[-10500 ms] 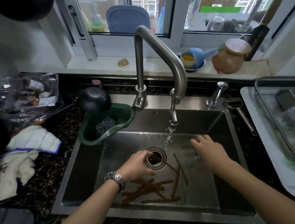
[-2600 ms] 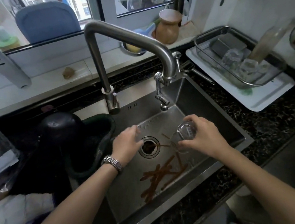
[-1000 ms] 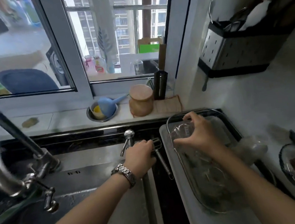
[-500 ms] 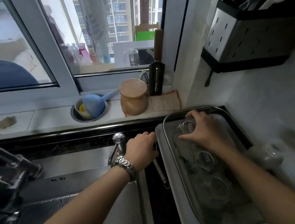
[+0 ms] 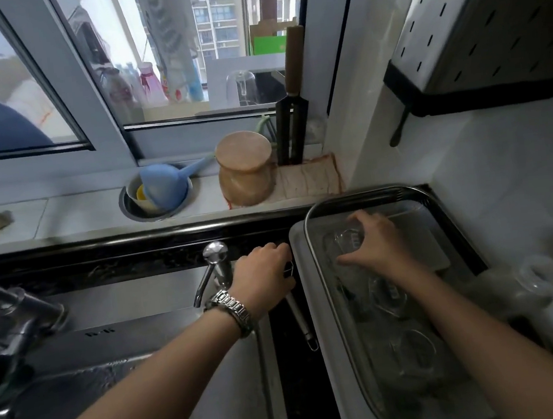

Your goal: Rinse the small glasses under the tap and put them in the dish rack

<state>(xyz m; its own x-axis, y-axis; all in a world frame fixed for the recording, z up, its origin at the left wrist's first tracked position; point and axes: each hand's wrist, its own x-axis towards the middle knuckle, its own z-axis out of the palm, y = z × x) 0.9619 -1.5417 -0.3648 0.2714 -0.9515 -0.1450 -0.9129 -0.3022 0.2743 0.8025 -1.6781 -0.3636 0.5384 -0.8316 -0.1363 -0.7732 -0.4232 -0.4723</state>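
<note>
1. My right hand (image 5: 377, 246) is down inside the oblong wire dish rack (image 5: 318, 256), fingers curled round a small clear glass (image 5: 347, 240) at the rack's far end. I cannot tell whether the glass already rests on the rack floor, but I judge it is being set down, so the grasp is still needed to steady it.
2. Two more small clear tumblers (image 5: 386, 295) lie nearer me in the same rack, in a loose row. I read the far-end spot as chosen to keep the glasses from knocking together.
3. My left hand (image 5: 263, 274), with a steel wristwatch (image 5: 233, 310) on the wrist, rests just left of the rack on the dark surface (image 5: 293, 372), fingers loosely bent, holding nothing that I can see. It seems to brace me while I lean toward the rack.
4. A slim metal utensil (image 5: 300, 320) lies on the surface between that hand and the rack's white drip tray (image 5: 305, 275), partly hidden under the fingers.
5. The chrome tap lever (image 5: 214, 266) stands just left of the left hand, an easy reach from the rack for the next rinse.
</note>
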